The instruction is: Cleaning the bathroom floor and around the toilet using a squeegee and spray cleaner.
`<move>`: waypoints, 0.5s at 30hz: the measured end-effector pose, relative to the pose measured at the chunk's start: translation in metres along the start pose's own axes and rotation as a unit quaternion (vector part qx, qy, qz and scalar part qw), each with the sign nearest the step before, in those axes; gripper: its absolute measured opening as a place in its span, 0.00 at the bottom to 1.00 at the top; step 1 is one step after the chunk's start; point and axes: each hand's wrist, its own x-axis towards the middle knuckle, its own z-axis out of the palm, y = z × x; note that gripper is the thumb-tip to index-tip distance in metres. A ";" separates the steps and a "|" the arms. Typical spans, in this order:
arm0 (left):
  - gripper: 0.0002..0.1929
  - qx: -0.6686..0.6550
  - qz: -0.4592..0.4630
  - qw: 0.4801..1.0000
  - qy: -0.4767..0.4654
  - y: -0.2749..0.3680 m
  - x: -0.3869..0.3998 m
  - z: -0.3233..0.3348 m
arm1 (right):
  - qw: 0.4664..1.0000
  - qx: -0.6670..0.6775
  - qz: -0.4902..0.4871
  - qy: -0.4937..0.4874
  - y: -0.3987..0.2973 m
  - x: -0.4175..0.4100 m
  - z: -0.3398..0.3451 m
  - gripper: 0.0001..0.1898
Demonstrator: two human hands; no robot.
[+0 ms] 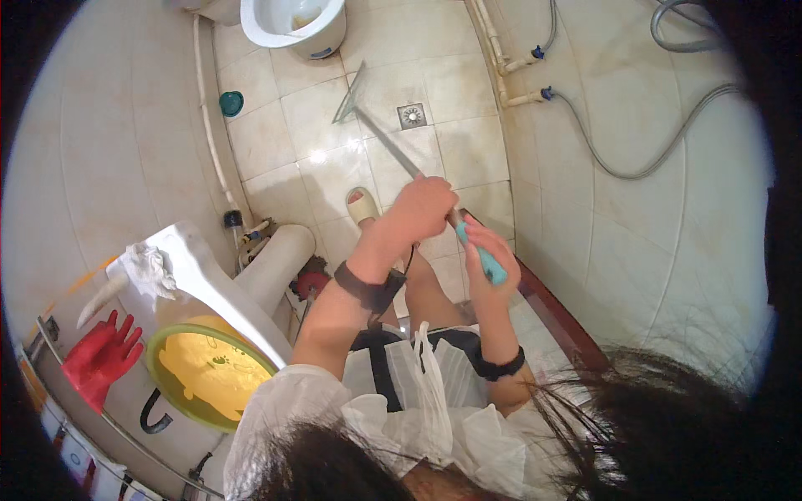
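Observation:
My left hand [428,206] is closed around the metal pole of a floor squeegee [390,143], about midway along it. My right hand [495,253] grips the turquoise handle [490,266] at the pole's near end. The squeegee's flat, pale greenish head [351,97] is over the wet tiled floor [326,156], to the left of a square metal floor drain [411,116]. The pole slants from the handle up and left to the head. Whether the blade touches the tiles cannot be told.
A white squat toilet or basin [294,25] stands at the far end. Left are a green lid-like item [231,103], a white washbasin [219,275] with a cloth [150,269], a yellow-green plastic basin [213,376] and a red rubber glove [103,357]. Pipes and a grey hose [626,175] line the right wall.

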 end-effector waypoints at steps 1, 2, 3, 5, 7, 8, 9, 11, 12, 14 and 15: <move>0.09 -0.029 0.005 1.000 0.010 -0.009 0.004 0.012 | 0.997 0.044 0.045 0.037 0.012 0.000 0.004 0.07; 0.09 -0.028 0.008 1.000 0.009 -0.017 0.007 0.030 | 0.997 0.043 0.044 0.040 0.021 -0.002 0.007 0.07; 0.09 0.003 -0.043 0.996 0.079 -0.025 0.010 0.051 | 0.997 0.054 0.034 0.030 0.029 -0.005 0.009 0.07; 0.10 0.037 -0.100 0.984 0.146 -0.034 0.008 0.070 | 0.997 0.071 0.026 0.018 0.033 -0.007 0.011 0.06; 0.11 -0.013 -0.074 0.977 0.201 -0.031 0.012 0.076 | 0.997 0.030 0.061 -0.030 0.027 -0.005 -0.002 0.06; 0.11 -0.015 -0.074 0.977 0.199 -0.027 0.013 0.080 | 0.997 0.029 0.064 -0.029 0.026 -0.006 -0.007 0.06; 0.11 -0.017 -0.065 0.980 0.185 -0.021 0.014 0.080 | 0.997 0.002 0.065 -0.031 0.025 -0.008 -0.011 0.06; 0.11 -0.018 -0.056 0.983 0.172 -0.009 0.019 0.079 | 0.997 -0.024 0.067 -0.031 0.021 -0.009 -0.021 0.07; 0.11 -0.027 -0.046 0.988 0.147 -0.004 0.022 0.078 | 0.997 -0.044 0.056 -0.031 0.018 -0.010 -0.026 0.07; 0.11 -0.034 -0.035 0.991 0.121 0.007 0.027 0.077 | 0.997 -0.063 0.046 -0.029 0.010 -0.012 -0.036 0.07; 0.12 -0.022 -0.021 0.998 0.057 0.015 0.031 0.074 | 0.995 -0.082 0.048 -0.021 0.006 -0.014 -0.041 0.06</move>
